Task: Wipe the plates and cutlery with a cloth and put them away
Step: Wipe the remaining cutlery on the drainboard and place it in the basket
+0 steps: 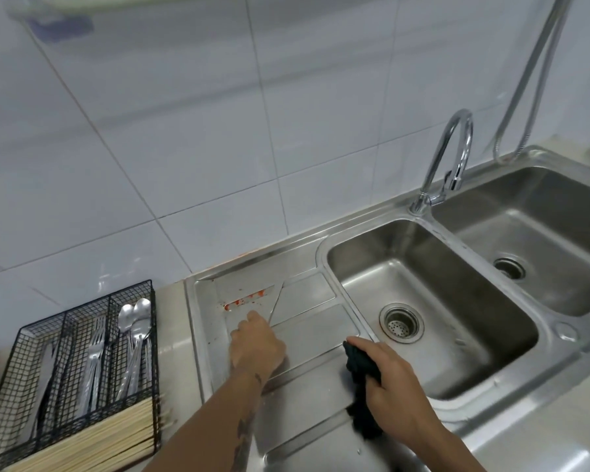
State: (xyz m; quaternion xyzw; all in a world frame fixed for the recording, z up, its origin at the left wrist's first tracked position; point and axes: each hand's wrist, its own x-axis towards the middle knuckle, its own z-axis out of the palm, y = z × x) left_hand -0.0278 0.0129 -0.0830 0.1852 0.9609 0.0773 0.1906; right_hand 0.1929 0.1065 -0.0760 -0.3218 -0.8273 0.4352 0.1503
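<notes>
Here, at the lower middle of the frame, the left hand [256, 342] reaches onto the steel draining board [307, 396], where flat square steel plates [252, 294] lie side by side. Its fingers are curled down onto the plate at the board's far left corner, whose surface carries red smears [244, 299]; whether the grip actually pinches the plate's edge or only presses on it cannot be told. Just to the right, a second plate [304, 294] and a third [315, 330] rest flat, touching along their edges.

The right hand [392, 390], lower right of centre, has its grip clamped round a dark cloth [361, 366], which bunches above the fist and hangs below it, beside the rim of the near sink basin [423, 301].

At the lower left, on the desk [171, 335], stands a black wire cutlery basket [75, 369] with spoons [135, 318], forks [94, 352], knives [45, 369] and pale chopsticks [92, 434] in separate compartments. A curved tap [450, 155] rises between the two basins in the upper right.
</notes>
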